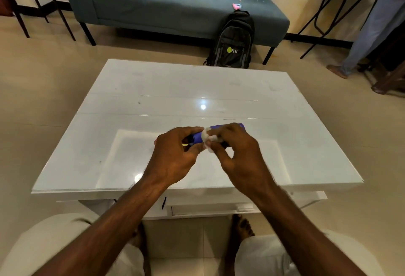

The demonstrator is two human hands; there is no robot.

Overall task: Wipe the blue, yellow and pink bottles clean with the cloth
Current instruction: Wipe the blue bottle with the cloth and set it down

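One blue bottle (198, 135) held sideways above white table (153, 100) near its front edge; left hand (175, 153) fingers clamp it, right hand (236, 153) fingers pinch one white cloth (208, 137) against it.

Both bare forearms reach forward and converge at the middle. The left hand (175, 153) is curled, palm down, its fingers closed in a grip. The right hand (236, 150) is just beside it, thumb and fingertips pinched together, knuckles up.

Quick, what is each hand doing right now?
Left hand: closed, holding the blue bottle.
Right hand: closed, pressing the white cloth on the bottle.
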